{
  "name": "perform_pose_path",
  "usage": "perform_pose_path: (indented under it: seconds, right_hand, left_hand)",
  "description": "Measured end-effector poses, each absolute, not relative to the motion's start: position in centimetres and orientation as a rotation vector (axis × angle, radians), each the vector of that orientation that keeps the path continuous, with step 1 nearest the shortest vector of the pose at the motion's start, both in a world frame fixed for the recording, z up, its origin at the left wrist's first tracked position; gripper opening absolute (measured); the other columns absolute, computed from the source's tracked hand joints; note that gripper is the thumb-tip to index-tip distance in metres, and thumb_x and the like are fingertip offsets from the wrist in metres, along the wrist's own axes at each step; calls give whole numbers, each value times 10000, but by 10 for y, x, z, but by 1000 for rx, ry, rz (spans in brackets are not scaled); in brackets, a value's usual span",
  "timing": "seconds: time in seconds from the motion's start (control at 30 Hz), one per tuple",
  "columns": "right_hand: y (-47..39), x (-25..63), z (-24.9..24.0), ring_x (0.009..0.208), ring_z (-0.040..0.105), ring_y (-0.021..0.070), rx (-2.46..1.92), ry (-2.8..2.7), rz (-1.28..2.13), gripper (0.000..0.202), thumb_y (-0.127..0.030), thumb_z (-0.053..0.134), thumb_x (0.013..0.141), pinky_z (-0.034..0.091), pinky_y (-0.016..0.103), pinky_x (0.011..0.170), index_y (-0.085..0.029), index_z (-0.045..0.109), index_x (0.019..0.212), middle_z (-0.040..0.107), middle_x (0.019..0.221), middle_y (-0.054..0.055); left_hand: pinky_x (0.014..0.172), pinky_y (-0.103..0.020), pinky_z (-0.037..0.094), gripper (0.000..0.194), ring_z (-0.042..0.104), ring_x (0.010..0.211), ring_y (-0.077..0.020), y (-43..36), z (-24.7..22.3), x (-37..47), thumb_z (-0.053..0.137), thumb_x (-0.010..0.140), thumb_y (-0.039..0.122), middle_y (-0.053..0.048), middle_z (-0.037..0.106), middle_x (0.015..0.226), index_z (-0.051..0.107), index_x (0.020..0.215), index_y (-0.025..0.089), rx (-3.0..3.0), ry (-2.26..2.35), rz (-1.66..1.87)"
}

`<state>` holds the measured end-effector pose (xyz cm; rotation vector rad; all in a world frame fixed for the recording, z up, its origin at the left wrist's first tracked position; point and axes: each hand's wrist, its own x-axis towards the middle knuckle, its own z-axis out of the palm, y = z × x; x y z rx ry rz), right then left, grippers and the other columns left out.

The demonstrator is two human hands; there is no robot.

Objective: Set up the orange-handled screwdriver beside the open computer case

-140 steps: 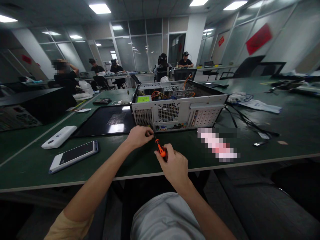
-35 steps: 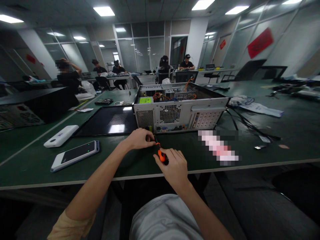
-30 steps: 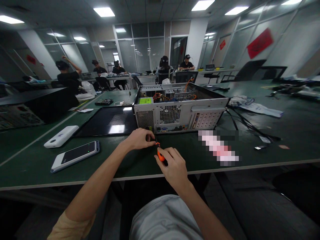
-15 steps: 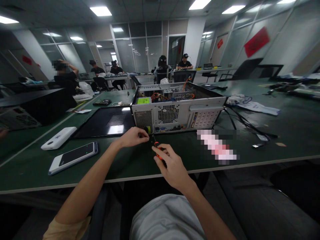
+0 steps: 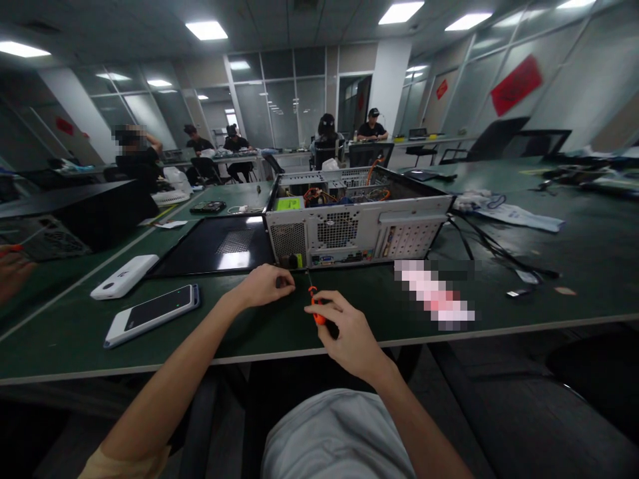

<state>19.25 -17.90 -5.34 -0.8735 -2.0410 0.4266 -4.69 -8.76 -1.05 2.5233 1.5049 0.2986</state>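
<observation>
Head view looked down over a long green table (image 5: 574, 266) on which an open grey computer case (image 5: 357, 223) lay on its side, rear panel toward the person, with its black side panel (image 5: 214, 243) flat on the table just to the left. Nearer the table's front edge on the left lay a white phone (image 5: 152, 314) and, beyond it, a white power bank (image 5: 124, 276), both well apart from the hands. Other people sat at tables far behind, and part of another person's hand showed at the left edge of the frame. In front of the case's lower left corner, the left hand (image 5: 262, 286) rested on the table as a loose fist, fingers curled in; whether it pinched anything could not be told. The right hand (image 5: 349, 332) was closed around the orange handle of a small screwdriver (image 5: 314, 307), thumb and forefinger wrapped over the grip. The screwdriver's long axis ran away from the person, slightly leftward, its thin shaft pointing at the bottom of the rear panel near the yellow-green tab; the tip appeared to stand just short of the panel, though contact could not be judged. The left hand's knuckles lay just left of the shaft, nearer the case than the right hand, which sat toward the table edge behind the handle.
</observation>
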Motion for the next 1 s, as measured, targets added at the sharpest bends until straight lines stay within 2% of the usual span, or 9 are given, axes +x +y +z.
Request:
perform_pose_path:
  seconds: [0.07, 0.17, 0.27, 0.33, 0.47, 0.6, 0.73, 0.9, 1.0]
  right_hand:
    - [-179, 193, -52, 944, 705, 179, -860, -2052, 418, 292, -182, 665, 915, 601, 366, 919, -229, 739, 1194, 607, 1294, 98]
    - [-178, 192, -53, 1021, 701, 198, -843, -2057, 384, 279, -274, 637, 982, 593, 390, 966, -248, 710, 1250, 629, 1266, 96]
    - [-176, 190, -57, 921, 706, 185, -895, -1975, 369, 383, -346, 707, 951, 617, 358, 885, -244, 631, 1313, 652, 1197, 87]
    - [-176, 189, -60, 821, 697, 174, -936, -1924, 351, 381, -395, 784, 886, 622, 319, 787, -221, 652, 1198, 673, 1086, 68]
    - [-177, 190, -63, 855, 710, 195, -907, -2000, 240, 233, -347, 797, 876, 609, 313, 787, -196, 697, 1023, 709, 988, 59]
    - [-173, 199, -63, 994, 722, 210, -789, -2140, 193, 172, -281, 726, 937, 606, 361, 925, -196, 731, 1086, 736, 1146, 86]
    - [-170, 203, -61, 1041, 680, 228, -718, -2210, 171, 229, -229, 656, 980, 610, 408, 934, -205, 739, 1192, 755, 1213, 83]
    - [-173, 202, -52, 1066, 594, 255, -744, -2285, 213, 312, -176, 590, 1004, 600, 477, 944, -229, 704, 1290, 742, 1271, 67]
    - [-176, 201, -49, 1133, 581, 267, -788, -2286, 228, 341, -190, 657, 966, 576, 495, 996, -250, 690, 1300, 689, 1333, 77]
  left_hand:
    - [679, -267, 441, 203, 672, 706, -161, -91, -7, -50, 652, 889, 312, -32, 775, 846, 804, 966, 203, 2507, 1541, 280]
    - [657, -279, 431, 256, 674, 693, -175, -98, -1, -48, 647, 892, 398, -28, 767, 796, 816, 962, 218, 2500, 1624, 273]
    - [621, -298, 410, 361, 680, 694, -207, -104, -1, -42, 599, 914, 514, -36, 761, 762, 821, 937, 231, 2503, 1783, 274]
    - [622, -304, 419, 378, 687, 702, -222, -108, -4, -37, 590, 915, 532, -35, 756, 745, 816, 957, 232, 2535, 1840, 296]
    - [674, -310, 481, 341, 710, 745, -216, -115, -15, -31, 580, 931, 463, -37, 769, 824, 789, 1047, 220, 2653, 1776, 478]
    - [770, -295, 538, 384, 726, 905, -198, -125, -23, -24, 581, 927, 357, -45, 761, 1025, 706, 1269, 236, 2780, 1348, 531]
    - [775, -327, 573, 578, 727, 927, -216, -135, -24, -16, 609, 884, 338, -65, 701, 1187, 573, 1454, 256, 2820, 1228, 422]
    - [746, -331, 581, 588, 743, 918, -229, -138, -26, -14, 635, 876, 323, -70, 705, 1212, 576, 1458, 264, 2851, 1280, 385]
    - [703, -311, 573, 544, 757, 927, -236, -134, -29, -14, 647, 863, 256, -66, 742, 1193, 623, 1406, 253, 2870, 1315, 433]
